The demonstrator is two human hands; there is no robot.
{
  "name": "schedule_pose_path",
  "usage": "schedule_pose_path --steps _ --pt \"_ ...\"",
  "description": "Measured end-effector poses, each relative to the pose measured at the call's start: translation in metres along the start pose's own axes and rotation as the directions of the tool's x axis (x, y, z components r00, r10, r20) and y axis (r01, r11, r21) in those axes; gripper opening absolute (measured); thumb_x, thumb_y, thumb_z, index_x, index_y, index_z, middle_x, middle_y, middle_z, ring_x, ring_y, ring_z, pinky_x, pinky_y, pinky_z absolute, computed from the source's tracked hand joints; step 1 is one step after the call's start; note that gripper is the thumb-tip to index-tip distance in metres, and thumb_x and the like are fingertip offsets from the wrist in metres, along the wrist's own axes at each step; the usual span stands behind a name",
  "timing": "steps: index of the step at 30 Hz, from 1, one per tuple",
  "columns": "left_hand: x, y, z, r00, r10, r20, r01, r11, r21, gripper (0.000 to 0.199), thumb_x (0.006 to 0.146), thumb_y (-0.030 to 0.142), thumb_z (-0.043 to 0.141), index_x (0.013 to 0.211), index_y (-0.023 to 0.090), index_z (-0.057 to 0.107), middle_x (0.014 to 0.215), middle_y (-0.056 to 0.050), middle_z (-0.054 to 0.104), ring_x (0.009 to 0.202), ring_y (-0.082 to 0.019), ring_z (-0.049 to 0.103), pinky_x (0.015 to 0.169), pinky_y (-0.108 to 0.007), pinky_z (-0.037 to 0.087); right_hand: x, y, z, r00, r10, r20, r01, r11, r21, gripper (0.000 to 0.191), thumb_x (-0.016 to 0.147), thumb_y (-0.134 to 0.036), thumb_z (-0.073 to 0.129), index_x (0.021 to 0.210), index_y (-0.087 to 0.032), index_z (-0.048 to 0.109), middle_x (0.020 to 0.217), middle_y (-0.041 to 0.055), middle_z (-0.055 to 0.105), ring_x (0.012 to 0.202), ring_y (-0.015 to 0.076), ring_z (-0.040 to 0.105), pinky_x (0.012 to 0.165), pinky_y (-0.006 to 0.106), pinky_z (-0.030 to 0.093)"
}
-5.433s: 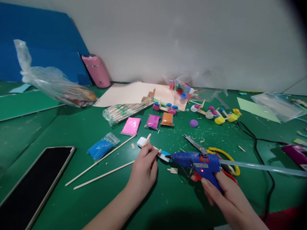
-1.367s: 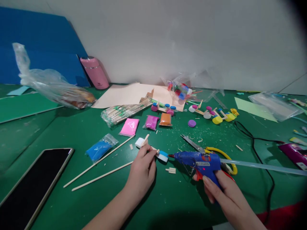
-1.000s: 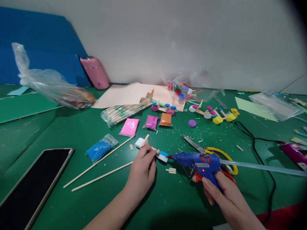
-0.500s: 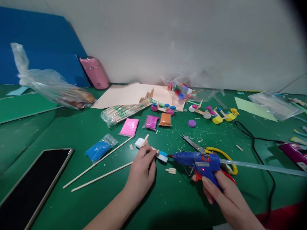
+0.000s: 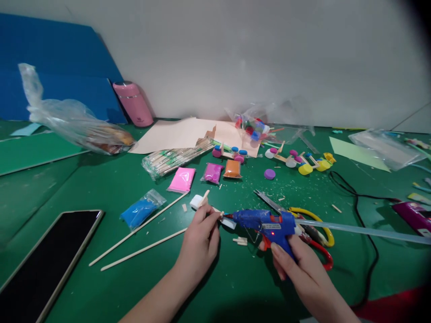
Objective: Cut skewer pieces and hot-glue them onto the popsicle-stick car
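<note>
My left hand [image 5: 202,231] pinches a small wooden-stick assembly [image 5: 204,197] with white caps [image 5: 229,223] at its ends. In my right hand [image 5: 296,264] is a blue glue gun [image 5: 266,222], a finger at its red trigger and a long clear glue stick [image 5: 357,229] coming out of the back. The gun's nozzle meets the assembly just right of my left fingertips; whether it touches cannot be made out. Short cut sticks [image 5: 240,241] lie below the nozzle. Two long sticks [image 5: 144,248] lie left of my left hand.
Pliers [image 5: 326,224] with yellow and red handles lie behind the gun. A phone [image 5: 50,264] is at the left. Clay packets [image 5: 182,179], bagged sticks [image 5: 175,158], small wheeled models [image 5: 230,152] and a pink flask [image 5: 134,103] stand farther back. A black cable [image 5: 373,264] runs at the right.
My right hand has moved the glue gun left, bringing its nozzle closer to my left fingertips and over the blue and white piece. My left hand keeps its hold, nearly still.
</note>
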State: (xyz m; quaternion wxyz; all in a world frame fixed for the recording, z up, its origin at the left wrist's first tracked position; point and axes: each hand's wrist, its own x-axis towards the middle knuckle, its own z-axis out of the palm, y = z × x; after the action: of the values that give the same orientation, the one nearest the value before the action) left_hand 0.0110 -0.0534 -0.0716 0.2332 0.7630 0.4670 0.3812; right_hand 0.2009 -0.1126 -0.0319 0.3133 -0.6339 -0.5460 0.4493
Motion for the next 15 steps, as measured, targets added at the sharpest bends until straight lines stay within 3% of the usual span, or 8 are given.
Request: schedule_pose_path --steps 15 --pt "-0.0006 0.001 -0.0001 1.0 -0.012 -0.012 0.012 1.0 0.0 0.025 0.077 0.006 0.037 0.091 0.015 0.056 0.089 -0.009 0.051 0.085 -0.019 0.052 0.074 -0.03 0.046 -0.0016 -0.0006 0.002 1.0 -0.003 -0.014 0.002 1.0 -0.028 0.03 0.084 -0.043 0.038 0.093 -0.019 0.052 0.056 -0.0031 0.045 0.048 0.0131 0.045 0.046 0.022 0.038"
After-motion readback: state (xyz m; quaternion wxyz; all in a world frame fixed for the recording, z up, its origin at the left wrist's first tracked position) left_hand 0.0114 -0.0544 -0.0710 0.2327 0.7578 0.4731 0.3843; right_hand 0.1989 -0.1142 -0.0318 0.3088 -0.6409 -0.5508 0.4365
